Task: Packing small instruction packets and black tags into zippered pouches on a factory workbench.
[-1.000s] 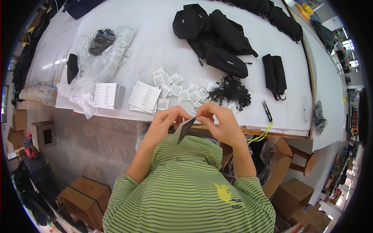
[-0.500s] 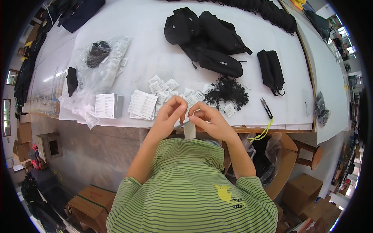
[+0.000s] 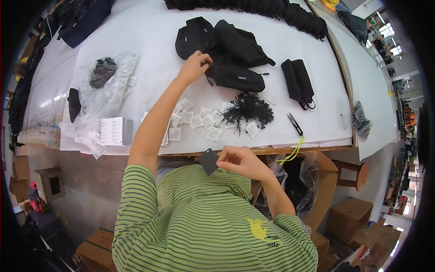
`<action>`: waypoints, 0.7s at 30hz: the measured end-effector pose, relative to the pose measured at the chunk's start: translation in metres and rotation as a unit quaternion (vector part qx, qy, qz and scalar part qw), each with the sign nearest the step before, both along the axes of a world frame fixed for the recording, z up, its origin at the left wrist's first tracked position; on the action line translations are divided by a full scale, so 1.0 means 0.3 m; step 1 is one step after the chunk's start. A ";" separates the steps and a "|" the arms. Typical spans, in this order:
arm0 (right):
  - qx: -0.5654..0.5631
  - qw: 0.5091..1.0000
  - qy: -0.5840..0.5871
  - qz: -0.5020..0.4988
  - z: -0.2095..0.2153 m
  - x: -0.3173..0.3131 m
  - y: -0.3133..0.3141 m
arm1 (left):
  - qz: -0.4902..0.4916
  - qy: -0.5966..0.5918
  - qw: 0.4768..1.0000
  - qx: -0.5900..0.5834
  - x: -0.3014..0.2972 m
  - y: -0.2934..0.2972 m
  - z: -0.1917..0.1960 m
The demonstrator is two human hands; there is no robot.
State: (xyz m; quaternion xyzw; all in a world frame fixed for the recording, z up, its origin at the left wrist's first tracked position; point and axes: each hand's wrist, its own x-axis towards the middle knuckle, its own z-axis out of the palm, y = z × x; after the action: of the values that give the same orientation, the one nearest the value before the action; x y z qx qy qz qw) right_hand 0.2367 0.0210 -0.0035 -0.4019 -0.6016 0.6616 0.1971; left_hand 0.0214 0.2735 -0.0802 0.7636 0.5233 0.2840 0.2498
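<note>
My left hand (image 3: 194, 67) is stretched out over the white table (image 3: 149, 59), fingers closed on the edge of a black pouch bag (image 3: 235, 78) that lies in a small heap of black bags (image 3: 217, 38). My right hand (image 3: 239, 162) stays close to my chest and pinches a small dark grey hang tag (image 3: 209, 161) by its corner. Several small white tags (image 3: 199, 120) and a tangle of black strings (image 3: 247, 109) lie on the table between my two hands.
A thread snipper on a yellow cord (image 3: 295, 124) lies near the table's front edge. Another black pouch (image 3: 298, 84) is to the right. Clear plastic bags (image 3: 106, 86) and a stack of white cards (image 3: 112, 131) sit left. Cardboard boxes (image 3: 349, 215) and a stool (image 3: 351, 174) stand on the floor.
Both hands were together at my chest working on the dark tag. Now my left hand has let go and reached forward to the black bags, while my right hand keeps the tag.
</note>
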 end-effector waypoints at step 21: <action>-0.013 0.999 0.007 0.038 -0.024 -0.095 0.017 | 0.072 -0.659 0.732 -0.161 -0.244 -0.600 0.243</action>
State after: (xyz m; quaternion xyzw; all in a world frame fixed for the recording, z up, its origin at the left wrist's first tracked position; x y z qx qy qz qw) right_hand 0.2080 0.0260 -0.0107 -0.3769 -0.6063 0.6792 0.1704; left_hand -0.0518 0.0935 -0.0073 0.2942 0.3186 0.6445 0.6297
